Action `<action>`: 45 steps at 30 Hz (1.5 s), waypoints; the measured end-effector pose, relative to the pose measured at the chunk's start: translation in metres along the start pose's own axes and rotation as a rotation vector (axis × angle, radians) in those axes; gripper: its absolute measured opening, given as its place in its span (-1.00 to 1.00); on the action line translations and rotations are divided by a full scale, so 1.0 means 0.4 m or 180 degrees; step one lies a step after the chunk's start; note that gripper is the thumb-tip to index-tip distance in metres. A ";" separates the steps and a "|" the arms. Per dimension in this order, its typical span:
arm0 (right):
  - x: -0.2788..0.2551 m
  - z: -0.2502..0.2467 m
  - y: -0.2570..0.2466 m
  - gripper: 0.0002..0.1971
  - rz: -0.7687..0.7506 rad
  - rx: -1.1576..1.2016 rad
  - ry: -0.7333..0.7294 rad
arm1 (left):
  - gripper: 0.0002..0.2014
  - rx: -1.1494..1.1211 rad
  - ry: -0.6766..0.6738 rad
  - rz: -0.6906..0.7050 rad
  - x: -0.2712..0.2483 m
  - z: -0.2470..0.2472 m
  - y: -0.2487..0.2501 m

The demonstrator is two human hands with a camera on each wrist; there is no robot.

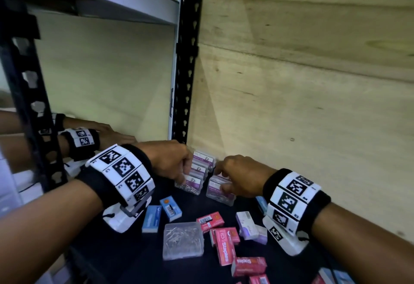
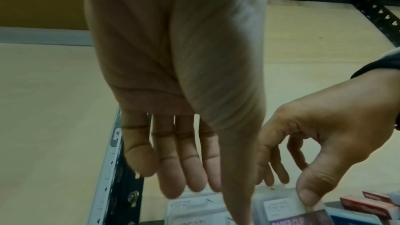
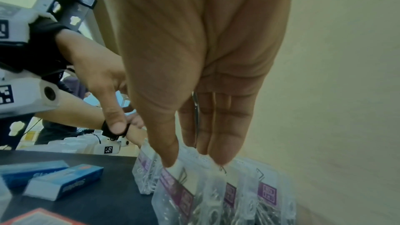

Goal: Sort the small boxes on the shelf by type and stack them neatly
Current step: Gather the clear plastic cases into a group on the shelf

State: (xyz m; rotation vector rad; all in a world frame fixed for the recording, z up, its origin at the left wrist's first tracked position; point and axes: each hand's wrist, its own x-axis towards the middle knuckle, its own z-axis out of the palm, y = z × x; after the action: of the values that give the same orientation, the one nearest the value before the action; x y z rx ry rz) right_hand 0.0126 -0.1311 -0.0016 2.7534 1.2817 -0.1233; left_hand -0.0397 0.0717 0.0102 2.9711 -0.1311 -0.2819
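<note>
From the head view, the left hand (image 1: 170, 160) grips a row of clear paper-clip boxes (image 1: 198, 173) at the shelf's (image 1: 134, 250) back corner, while the right hand (image 1: 237, 177) pinches another clear box (image 1: 220, 190) just beside it. Only the right wrist view shows thumb and fingertips (image 3: 223, 156) clamping that box's top edge. Red staple boxes (image 1: 224, 245) lie loose nearer the wrists.

Pale plywood wall (image 1: 302, 71) behind

On the dark shelf board (image 1: 125, 261), clear plastic paper-clip boxes (image 1: 199, 171) stand in a row at the rear corner against the wooden wall (image 1: 291, 82). Blue staple boxes (image 1: 161, 212) lie front-left of them, red staple boxes (image 1: 224, 239) front-right, a flat clear case (image 1: 183, 240) between.
</note>
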 end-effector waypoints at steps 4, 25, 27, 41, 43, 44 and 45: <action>-0.028 -0.011 -0.019 -0.62 -0.0283 0.0025 0.0046 | -0.70 0.0047 -0.0433 -0.0289 -0.035 0.016 0.005; -0.050 -0.003 -0.059 -0.62 -0.0399 0.0208 -0.0665 | -0.42 0.0761 -0.0669 -0.0541 -0.075 0.067 0.000; -0.038 0.000 -0.080 -0.63 -0.0471 0.0290 -0.0646 | -0.42 0.0809 -0.0582 -0.0638 -0.090 0.045 -0.016; 0.102 0.008 -0.265 -0.33 -0.0797 0.0123 -0.0751 | -0.46 0.0906 -0.0631 -0.1007 -0.217 -0.004 -0.104; 0.120 0.015 -0.283 -0.36 -0.0745 -0.0034 -0.0932 | -0.47 0.0861 -0.0621 -0.1022 -0.225 -0.006 -0.107; 0.127 0.018 -0.289 -0.39 -0.0720 -0.0069 -0.0988 | -0.48 0.0848 -0.0618 -0.1015 -0.228 -0.006 -0.107; 0.133 0.022 -0.293 -0.41 -0.0710 -0.0080 -0.1008 | -0.48 0.0835 -0.0610 -0.1010 -0.230 -0.006 -0.105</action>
State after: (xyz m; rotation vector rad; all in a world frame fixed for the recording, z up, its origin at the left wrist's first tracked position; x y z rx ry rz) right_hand -0.0431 -0.0169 -0.0232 2.4328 1.4756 -0.5324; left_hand -0.1264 0.1227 0.0224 3.2107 0.3092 -0.6337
